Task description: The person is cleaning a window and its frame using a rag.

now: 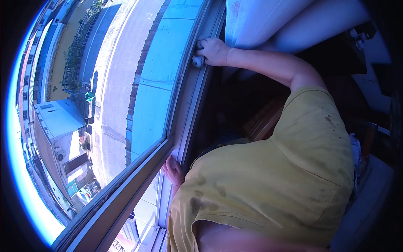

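Observation:
At the top, my right hand (214, 52) presses a crumpled light cloth (198, 61) onto the metal window frame (191, 91), beside its tracks. Farther down, my left hand (173, 172) rests on the frame with its fingers a little apart, close to the corner of a window sash (126, 192). Nothing shows in that hand, and its wrist is partly hidden by the yellow shirt (267, 182). The shirt has dark stains.
Light curtains (267, 23) hang beside the right arm. Outside the window lie a blue ledge (157, 75), a road (121, 72) far below and a white-roofed building (59, 116). Dark room space with indistinct furniture is to the right.

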`<state>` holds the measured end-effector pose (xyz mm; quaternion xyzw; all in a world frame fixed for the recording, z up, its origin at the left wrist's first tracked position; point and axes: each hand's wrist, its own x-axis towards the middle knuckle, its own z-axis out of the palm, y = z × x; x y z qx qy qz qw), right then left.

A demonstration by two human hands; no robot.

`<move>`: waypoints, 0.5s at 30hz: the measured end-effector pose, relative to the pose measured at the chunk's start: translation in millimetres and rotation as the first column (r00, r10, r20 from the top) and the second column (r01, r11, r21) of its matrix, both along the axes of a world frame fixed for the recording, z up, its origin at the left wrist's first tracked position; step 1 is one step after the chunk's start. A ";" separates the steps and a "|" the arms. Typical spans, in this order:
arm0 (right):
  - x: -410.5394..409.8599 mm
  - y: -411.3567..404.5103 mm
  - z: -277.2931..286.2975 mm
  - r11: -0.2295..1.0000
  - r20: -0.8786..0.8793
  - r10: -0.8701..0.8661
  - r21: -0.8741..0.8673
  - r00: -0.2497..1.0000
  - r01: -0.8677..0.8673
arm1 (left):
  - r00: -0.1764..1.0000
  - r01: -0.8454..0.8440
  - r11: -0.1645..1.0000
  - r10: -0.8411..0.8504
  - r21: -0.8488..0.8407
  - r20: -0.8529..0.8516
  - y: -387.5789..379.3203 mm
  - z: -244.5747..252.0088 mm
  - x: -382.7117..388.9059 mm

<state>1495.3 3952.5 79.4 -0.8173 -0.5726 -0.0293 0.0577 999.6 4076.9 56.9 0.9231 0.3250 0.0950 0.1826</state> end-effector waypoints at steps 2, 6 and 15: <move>-17.9 -2.7 2.1 0.998 -0.086 0.057 0.045 0.995 -0.053 | 1.000 -0.004 1.000 0.004 -0.011 0.021 -1.1 2.9 3.2; 24.1 2.0 14.1 0.988 -0.038 0.154 -0.022 0.987 -0.155 | 0.999 -0.011 1.000 0.011 -0.012 0.030 -1.8 4.7 0.8; 183.6 -22.1 84.5 0.895 0.178 -0.282 0.404 0.943 0.191 | 1.000 -0.003 1.000 0.003 0.017 -0.024 -2.2 6.6 5.6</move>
